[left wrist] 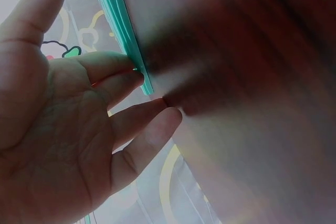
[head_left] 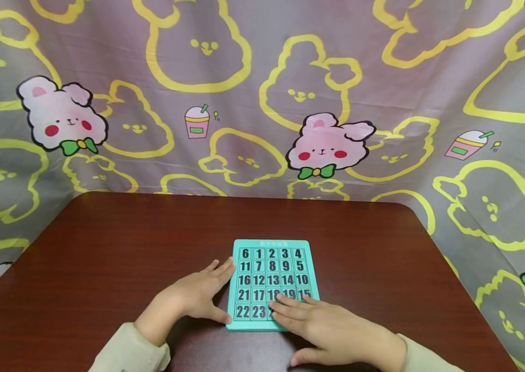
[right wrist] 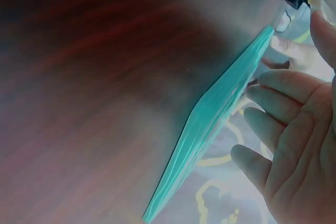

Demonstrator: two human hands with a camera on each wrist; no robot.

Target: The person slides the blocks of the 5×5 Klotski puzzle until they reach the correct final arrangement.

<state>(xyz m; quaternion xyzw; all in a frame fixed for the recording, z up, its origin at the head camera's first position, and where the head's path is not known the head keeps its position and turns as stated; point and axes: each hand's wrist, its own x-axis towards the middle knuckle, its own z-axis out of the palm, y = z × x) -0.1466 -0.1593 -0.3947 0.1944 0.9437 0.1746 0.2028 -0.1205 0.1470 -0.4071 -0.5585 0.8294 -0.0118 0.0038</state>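
Observation:
A teal sliding number puzzle lies flat on the table, its black-numbered tiles in rows inside a raised frame. The top row reads 6, 1, 2, 3, 4. Along the puzzle's left side is my left hand, fingertips right at the edge and thumb at the near left corner. My right hand reaches over the lower right part with its fingers extended, covering the end of the bottom row. In the left wrist view the puzzle's edge shows beside the left fingers. The right wrist view shows its teal side next to the right fingers.
The dark red-brown wooden table has rounded far corners. A grey curtain with yellow cartoon outlines and pink rabbits hangs behind it and along both sides. Light sleeves cover the forearms.

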